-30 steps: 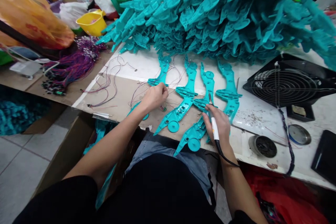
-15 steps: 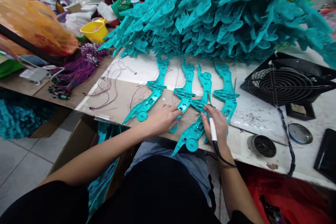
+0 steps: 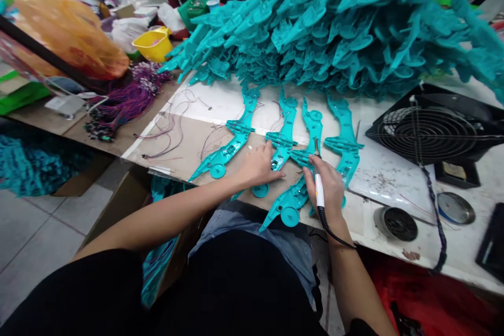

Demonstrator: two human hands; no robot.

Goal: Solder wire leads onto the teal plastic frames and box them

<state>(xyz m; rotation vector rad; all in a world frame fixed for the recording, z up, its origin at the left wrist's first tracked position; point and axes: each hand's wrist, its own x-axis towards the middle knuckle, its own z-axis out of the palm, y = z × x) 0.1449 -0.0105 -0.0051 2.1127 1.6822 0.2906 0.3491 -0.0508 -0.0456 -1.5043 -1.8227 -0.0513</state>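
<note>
My right hand (image 3: 332, 185) is wrapped around the white handle of a soldering iron (image 3: 319, 193), its tip pointing away from me over a teal plastic part (image 3: 289, 203). The cord trails back along my wrist. My left hand (image 3: 258, 165) rests on the second teal part (image 3: 289, 118), thumb and fingers apart; it covers part of that piece. Thin wires cross this part near the fingertips. To the left lies another curved teal part (image 3: 235, 143) with wires, and to the right of the iron another teal part (image 3: 342, 115).
A large heap of teal parts (image 3: 315, 37) fills the back. On the right are a black fan (image 3: 425, 131), a round tin (image 3: 397, 223) and a shallow lid (image 3: 457, 207). Bundled purple wires (image 3: 122, 107), loose wires (image 3: 173, 136) and a yellow container (image 3: 153, 47) are on the left.
My left hand has shifted a little up, its thumb and fingers now spread wider. The right hand still holds the soldering iron in nearly the same place. The view has turned slightly.
</note>
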